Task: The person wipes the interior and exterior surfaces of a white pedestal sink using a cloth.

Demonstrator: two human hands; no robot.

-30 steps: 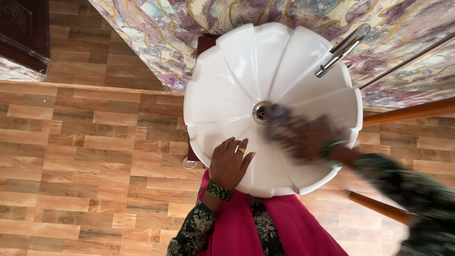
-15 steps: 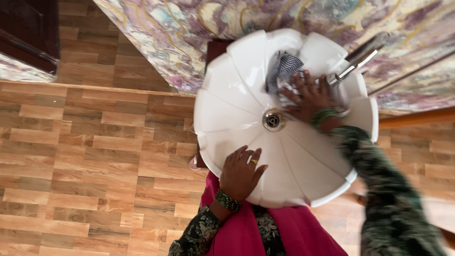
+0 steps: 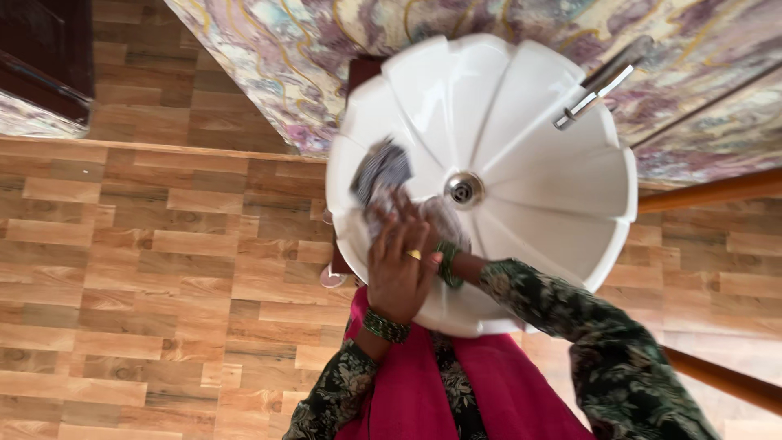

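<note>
Two hands work at the near-left part of a white scalloped basin (image 3: 521, 106), seen from directly above. The left hand (image 3: 399, 273) lies palm-down on the near rim, fingers extended and close together, pointing toward the bowl; it grips nothing. A ring sits on one finger, and a green beaded bangle (image 3: 383, 326) circles the wrist.

The right hand (image 3: 399, 213) reaches across from the right side and is largely hidden behind the left hand. It presses a striped cloth (image 3: 381, 169) — dark and light stripes, blurred by motion — against the inner wall of the basin on its left side. The fingers overlap the cloth, but whether they are curled around it or laid flat on it cannot be told. A green bangle (image 3: 447, 261) shows on this wrist as well.

The cloth lies just left of the metal drain (image 3: 463, 190) at the bowl's centre, well apart from the chrome tap (image 3: 599, 85) at the far right rim.

Both sleeves are dark green with a floral pattern — a pink garment (image 3: 456, 383) hangs between them. The basin stands against a marbled wall (image 3: 269, 49), above a wood-pattern floor (image 3: 147, 269).
</note>
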